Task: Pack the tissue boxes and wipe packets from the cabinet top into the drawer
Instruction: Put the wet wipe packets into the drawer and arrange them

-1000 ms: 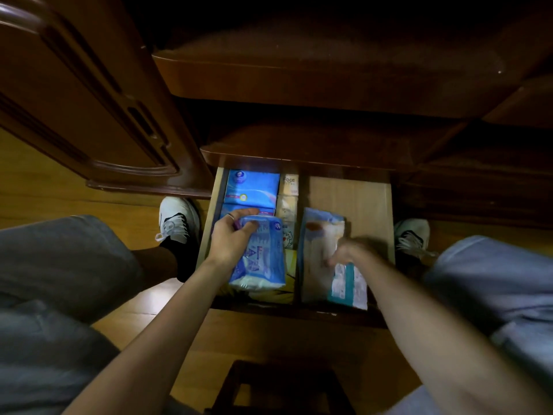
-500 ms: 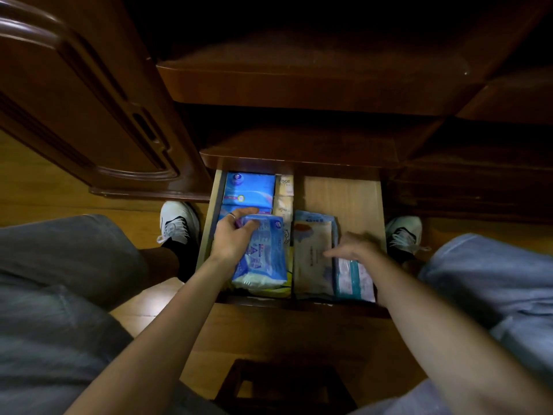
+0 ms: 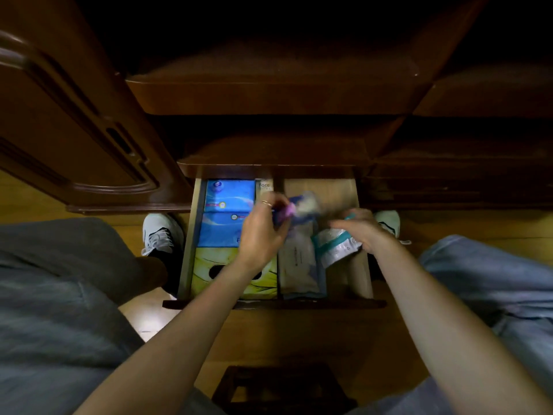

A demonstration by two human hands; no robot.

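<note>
Pinching a blurred blue-and-white wipe packet (image 3: pixel 299 209), the left hand (image 3: pixel 259 235) holds it above the drawer's (image 3: pixel 348 277) middle. The right hand (image 3: pixel 363 227) curls round a teal-striped packet (image 3: pixel 335 245), tilted just beside a pale packet (image 3: pixel 299 265) lying lengthwise, front to back. Bare drawer floor lies right of that one, nearer the right hand. Blue tissue boxes (image 3: pixel 229 214) and a yellow box (image 3: pixel 215 272) fill the left.

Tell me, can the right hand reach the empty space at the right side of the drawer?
Probably yes. The right hand, gripping a teal-striped wipe packet, is directly above that bare drawer floor; nothing lies between.
</note>
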